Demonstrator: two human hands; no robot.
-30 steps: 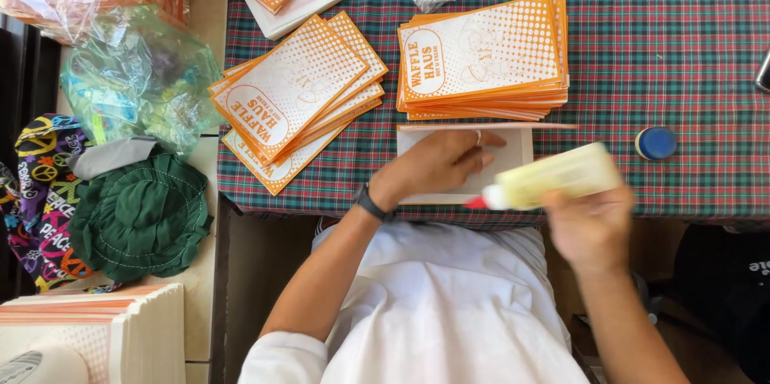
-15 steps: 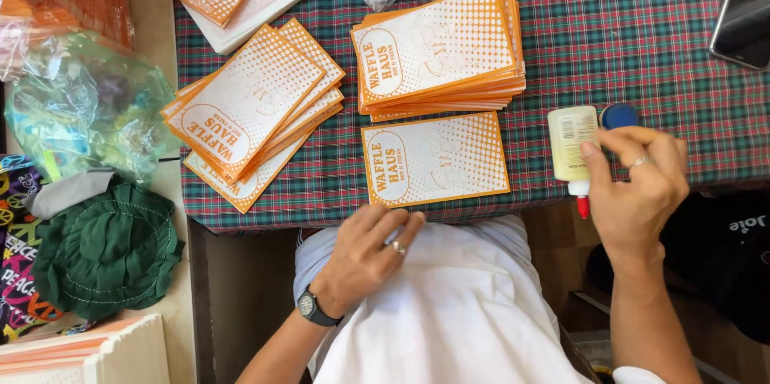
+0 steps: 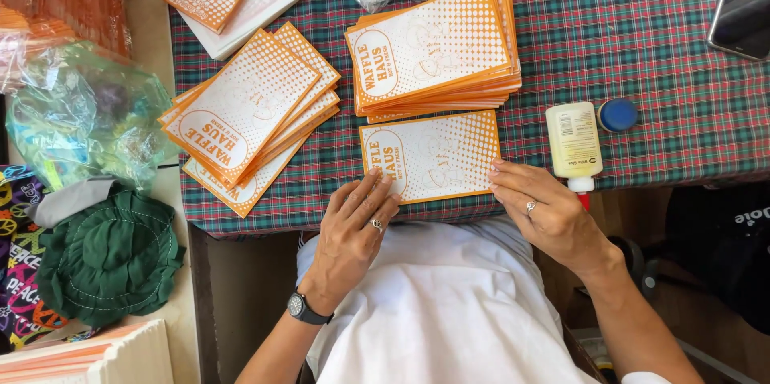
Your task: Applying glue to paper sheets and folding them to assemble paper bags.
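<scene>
Seen from above, both hands are laid open, fingers loosely spread, on a single orange-and-white paper bag (image 3: pixel 433 155) lying flat near the front edge of the tabletop (image 3: pixel 658 23), which is covered in a green and red plaid cloth. The left hand (image 3: pixel 357 219) is rested on the bag's lower left corner; the right hand (image 3: pixel 541 207) is touching its right edge. A pale glue bottle (image 3: pixel 573 143) is laid just beside the right hand, with a blue cap (image 3: pixel 618 114) next to it. Two stacks of matching bags (image 3: pixel 433 51) (image 3: pixel 253 115) are placed beyond.
</scene>
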